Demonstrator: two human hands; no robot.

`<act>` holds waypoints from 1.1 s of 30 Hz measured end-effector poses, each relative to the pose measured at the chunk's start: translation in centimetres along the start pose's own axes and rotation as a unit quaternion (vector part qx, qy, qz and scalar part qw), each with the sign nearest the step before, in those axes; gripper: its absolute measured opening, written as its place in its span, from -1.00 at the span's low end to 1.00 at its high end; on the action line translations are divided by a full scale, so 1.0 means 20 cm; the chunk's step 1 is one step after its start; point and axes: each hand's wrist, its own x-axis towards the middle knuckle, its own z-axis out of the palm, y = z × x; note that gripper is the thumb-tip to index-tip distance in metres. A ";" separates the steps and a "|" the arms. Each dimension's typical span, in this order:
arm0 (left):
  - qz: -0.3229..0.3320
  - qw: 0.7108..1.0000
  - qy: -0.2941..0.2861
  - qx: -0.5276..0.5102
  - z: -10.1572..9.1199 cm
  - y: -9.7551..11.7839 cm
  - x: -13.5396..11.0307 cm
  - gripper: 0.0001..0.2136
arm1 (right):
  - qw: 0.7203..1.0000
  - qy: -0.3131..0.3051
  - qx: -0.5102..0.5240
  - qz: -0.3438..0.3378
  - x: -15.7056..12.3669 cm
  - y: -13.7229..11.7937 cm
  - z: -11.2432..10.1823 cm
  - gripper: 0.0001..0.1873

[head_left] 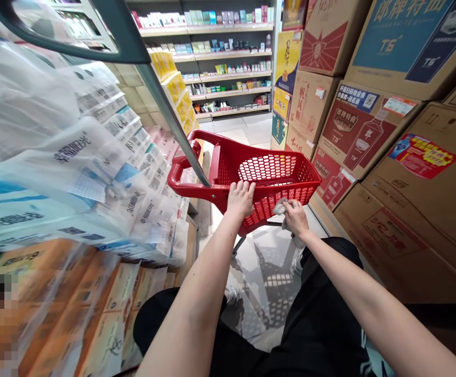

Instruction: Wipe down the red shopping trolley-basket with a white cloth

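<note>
A red plastic shopping basket (pixel 275 173) on wheels stands tilted in the aisle in front of me. My left hand (pixel 240 198) grips its near rim, fingers curled over the edge. My right hand (pixel 295 217) presses a grey cloth (pixel 281 209) against the basket's mesh side wall. A grey metal handle bar (pixel 173 123) runs from the basket up toward the top left. My knees in black trousers show below my arms.
Plastic-wrapped tissue packs (pixel 94 173) are stacked on the left. Brown cardboard liquor boxes (pixel 389 146) are piled along the right. Shelves with small goods (pixel 228 57) line the far wall. A glossy tiled floor (pixel 267 277) lies under the basket.
</note>
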 end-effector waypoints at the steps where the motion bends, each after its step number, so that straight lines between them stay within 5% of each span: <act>1: 0.001 1.000 -0.001 -0.004 0.00 0.00 0.00 -0.39 | 0.999 0.027 0.017 -0.012 0.02 -0.03 -0.03 -0.52; 4: 0.018 1.000 0.006 -0.021 -0.02 -0.01 0.00 -0.34 | 0.995 0.065 0.040 -0.070 0.15 -0.16 -0.10 -0.47; 9: 0.060 0.994 0.068 -0.055 -0.11 -0.09 -0.09 -0.47 | 0.989 0.005 0.025 -0.142 0.35 -0.23 -0.12 -0.45; 16: -0.191 0.958 0.205 -0.054 -0.23 -0.45 -0.29 -0.67 | 0.989 -0.008 0.008 -0.147 0.38 -0.14 -0.10 -0.59; 21: -0.126 0.976 0.171 -0.040 -0.24 -0.60 -0.31 -0.66 | 0.987 0.003 -0.019 -0.163 0.37 -0.17 -0.11 -0.57; 26: -0.080 0.983 0.166 0.020 -0.25 -0.60 -0.31 -0.64 | 0.984 0.016 -0.016 -0.175 0.38 -0.44 -0.07 -0.51; 33: -0.046 0.994 0.085 0.054 -0.27 -0.63 -0.31 -0.52 | 0.974 0.067 0.052 -0.210 0.35 -0.86 -0.03 -0.46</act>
